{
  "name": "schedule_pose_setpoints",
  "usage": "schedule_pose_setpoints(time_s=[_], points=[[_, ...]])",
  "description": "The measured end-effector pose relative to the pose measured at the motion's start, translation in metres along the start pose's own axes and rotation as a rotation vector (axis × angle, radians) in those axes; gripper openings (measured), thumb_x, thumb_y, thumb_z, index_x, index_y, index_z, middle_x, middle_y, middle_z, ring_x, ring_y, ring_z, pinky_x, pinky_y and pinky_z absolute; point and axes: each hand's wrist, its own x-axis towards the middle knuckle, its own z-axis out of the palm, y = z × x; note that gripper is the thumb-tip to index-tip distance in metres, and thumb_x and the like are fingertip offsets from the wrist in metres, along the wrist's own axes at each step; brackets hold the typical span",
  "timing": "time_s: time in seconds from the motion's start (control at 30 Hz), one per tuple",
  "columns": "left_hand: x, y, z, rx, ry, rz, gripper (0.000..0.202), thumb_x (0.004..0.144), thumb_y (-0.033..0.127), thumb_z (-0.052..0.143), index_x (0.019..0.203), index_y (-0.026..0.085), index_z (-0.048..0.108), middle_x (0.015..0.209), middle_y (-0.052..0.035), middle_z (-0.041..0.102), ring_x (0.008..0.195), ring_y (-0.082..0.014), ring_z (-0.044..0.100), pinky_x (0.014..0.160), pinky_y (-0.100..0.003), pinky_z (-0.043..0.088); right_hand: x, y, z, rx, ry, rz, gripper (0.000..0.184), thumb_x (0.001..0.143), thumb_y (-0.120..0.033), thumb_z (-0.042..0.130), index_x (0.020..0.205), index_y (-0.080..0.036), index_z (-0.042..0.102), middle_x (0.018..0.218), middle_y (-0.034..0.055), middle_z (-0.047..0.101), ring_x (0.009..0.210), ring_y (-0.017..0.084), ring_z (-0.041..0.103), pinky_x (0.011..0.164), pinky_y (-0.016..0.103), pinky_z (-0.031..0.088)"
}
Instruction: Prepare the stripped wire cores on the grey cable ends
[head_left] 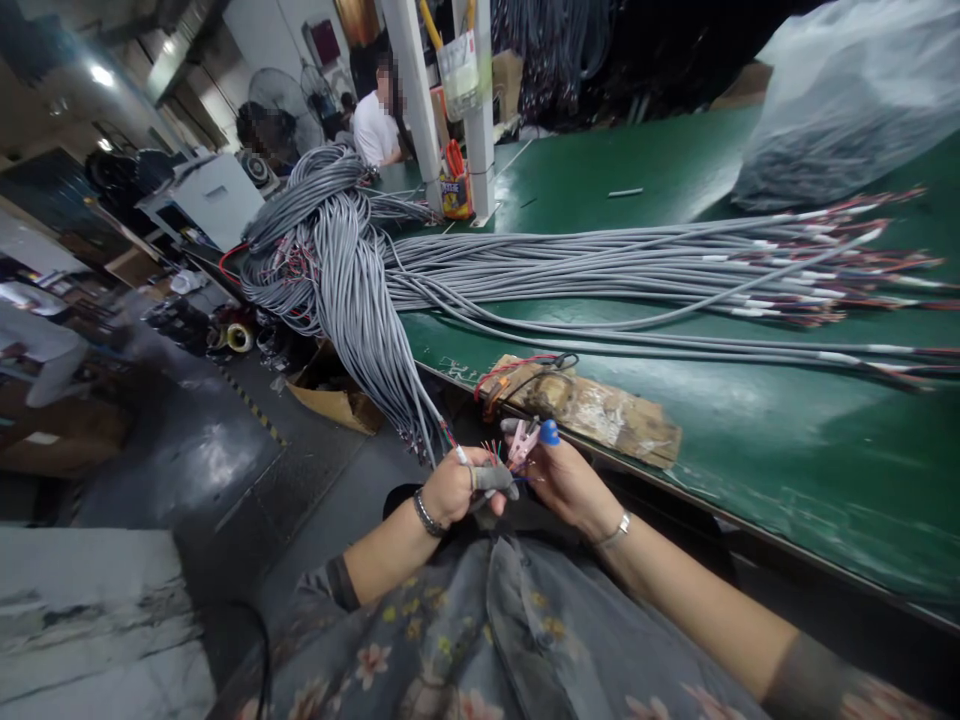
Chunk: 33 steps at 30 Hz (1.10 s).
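In front of my body, my left hand (pixel 450 490) is closed around the stripped end of a grey cable (pixel 459 452), with thin coloured wires (pixel 491 450) fanning out above the fingers. Grey covers wrap some of its fingers. Close beside it, my right hand (pixel 566 485) is closed on a small pink clip-like piece (pixel 523 443) that touches the wire ends. A blue cap (pixel 550 432) sits on one of its fingertips. The piece's exact kind is too small to make out. From the table edge, a thick bundle of grey cables (pixel 367 290) hangs down near my left hand.
On the green table (pixel 750 420), a long row of grey cables (pixel 562 265) runs right, ending in bare wires. A worn wooden block (pixel 600 410) with red and black leads lies at the near edge. A plastic bag (pixel 855 110), a post (pixel 416 100) and a seated person (pixel 373 125) are farther back.
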Motion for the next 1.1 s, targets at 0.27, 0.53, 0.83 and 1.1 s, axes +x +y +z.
schedule_pose_setpoints(time_s=[0.27, 0.53, 0.83, 1.1], points=[[-0.003, -0.001, -0.001, 0.053, -0.002, -0.013, 0.033, 0.055, 0.044, 0.072, 0.056, 0.011, 0.064, 0.041, -0.0033, 0.055, 0.032, -0.0085, 0.043, 0.038, -0.022, 0.028, -0.001, 0.000, 0.003, 0.070, 0.064, 0.021, 0.041, 0.059, -0.061, 0.072, 0.068, -0.021, 0.067, 0.066, 0.0008, 0.063, 0.057, 0.015, 0.051, 0.059, 0.029, 0.042], [-0.024, 0.005, 0.006, 0.154, 0.031, 0.058, 0.033, 0.061, 0.045, 0.068, 0.056, 0.013, 0.066, 0.043, -0.0038, 0.057, 0.040, -0.0100, 0.045, 0.043, -0.023, 0.032, -0.007, 0.000, -0.002, 0.054, -0.026, 0.058, 0.046, 0.065, -0.068, 0.063, 0.070, -0.023, 0.065, 0.067, 0.0018, 0.061, 0.060, 0.016, 0.052, 0.059, 0.030, 0.043], [-0.027, -0.001, 0.017, 0.215, 0.203, 0.193, 0.034, 0.071, 0.044, 0.063, 0.058, 0.013, 0.066, 0.046, -0.0031, 0.058, 0.041, -0.0093, 0.044, 0.045, -0.023, 0.032, -0.009, 0.001, 0.001, -0.041, 0.005, -0.050, 0.046, 0.064, -0.067, 0.064, 0.069, -0.021, 0.066, 0.061, 0.0006, 0.058, 0.057, 0.015, 0.048, 0.059, 0.030, 0.041], [-0.018, -0.011, 0.013, 0.176, 0.204, 0.187, 0.030, 0.071, 0.039, 0.063, 0.061, 0.012, 0.067, 0.046, -0.0028, 0.059, 0.040, -0.0081, 0.042, 0.044, -0.023, 0.027, 0.000, 0.004, -0.002, 0.064, 0.003, 0.045, 0.050, 0.053, -0.067, 0.072, 0.074, -0.022, 0.071, 0.064, 0.0013, 0.066, 0.056, 0.014, 0.052, 0.056, 0.028, 0.043]])
